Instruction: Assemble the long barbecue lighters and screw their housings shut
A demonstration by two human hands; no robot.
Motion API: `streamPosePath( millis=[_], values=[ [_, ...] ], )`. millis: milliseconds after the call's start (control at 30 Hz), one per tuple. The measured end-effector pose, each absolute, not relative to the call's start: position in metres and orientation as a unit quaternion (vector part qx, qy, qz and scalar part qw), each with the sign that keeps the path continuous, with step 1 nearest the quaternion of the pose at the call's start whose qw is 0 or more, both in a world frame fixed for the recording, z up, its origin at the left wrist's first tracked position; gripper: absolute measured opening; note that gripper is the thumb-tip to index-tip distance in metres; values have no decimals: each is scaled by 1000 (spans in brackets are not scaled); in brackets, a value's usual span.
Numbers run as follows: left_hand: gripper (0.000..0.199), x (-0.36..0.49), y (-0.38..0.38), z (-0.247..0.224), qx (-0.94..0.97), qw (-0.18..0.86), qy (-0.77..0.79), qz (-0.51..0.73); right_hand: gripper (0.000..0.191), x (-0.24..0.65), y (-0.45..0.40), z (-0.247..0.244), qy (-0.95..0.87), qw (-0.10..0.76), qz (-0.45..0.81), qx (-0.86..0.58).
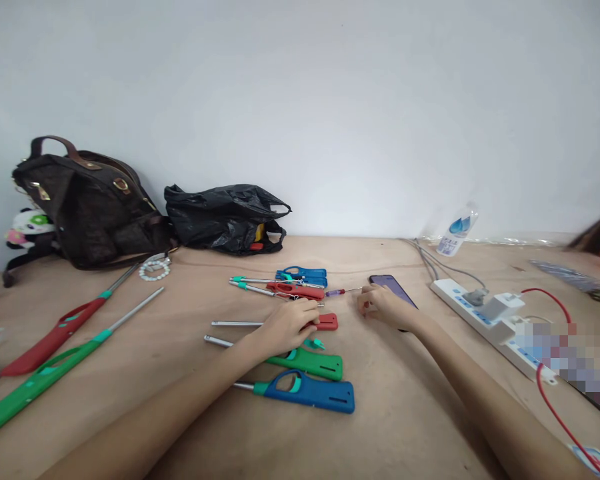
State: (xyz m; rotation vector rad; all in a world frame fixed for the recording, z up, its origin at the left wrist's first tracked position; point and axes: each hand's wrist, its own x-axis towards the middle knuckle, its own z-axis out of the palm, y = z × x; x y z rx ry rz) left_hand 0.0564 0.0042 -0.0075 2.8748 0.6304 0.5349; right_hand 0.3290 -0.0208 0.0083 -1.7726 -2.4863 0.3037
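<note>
My left hand is closed over the middle of a red lighter, a long-necked one. Its metal tube shows to the left and its handle end to the right. Just below lie a small teal piece, a green lighter and a blue lighter. My right hand has its fingers curled beside a phone; whatever they pinch is hidden. The shaft of a small screwdriver points towards that hand. Farther back lie an opened red lighter and blue casing parts.
At left are another red lighter, another green lighter and a beaded bracelet. A dark backpack and a black plastic bag stand by the wall. At right are a bottle and a power strip with cables.
</note>
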Motion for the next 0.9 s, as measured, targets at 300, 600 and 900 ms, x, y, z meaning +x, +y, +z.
streamPosePath(
  millis=[300,600,900],
  values=[
    [8,56,5,-9,958,79,207,185,15,332,-17,6,-819,57,136,-555],
    [7,56,5,-9,958,79,202,188,15,341,-10,6,-785,69,162,-594],
    [7,56,5,-7,958,84,203,186,12,337,-14,6,-779,18,143,-610]
  ],
)
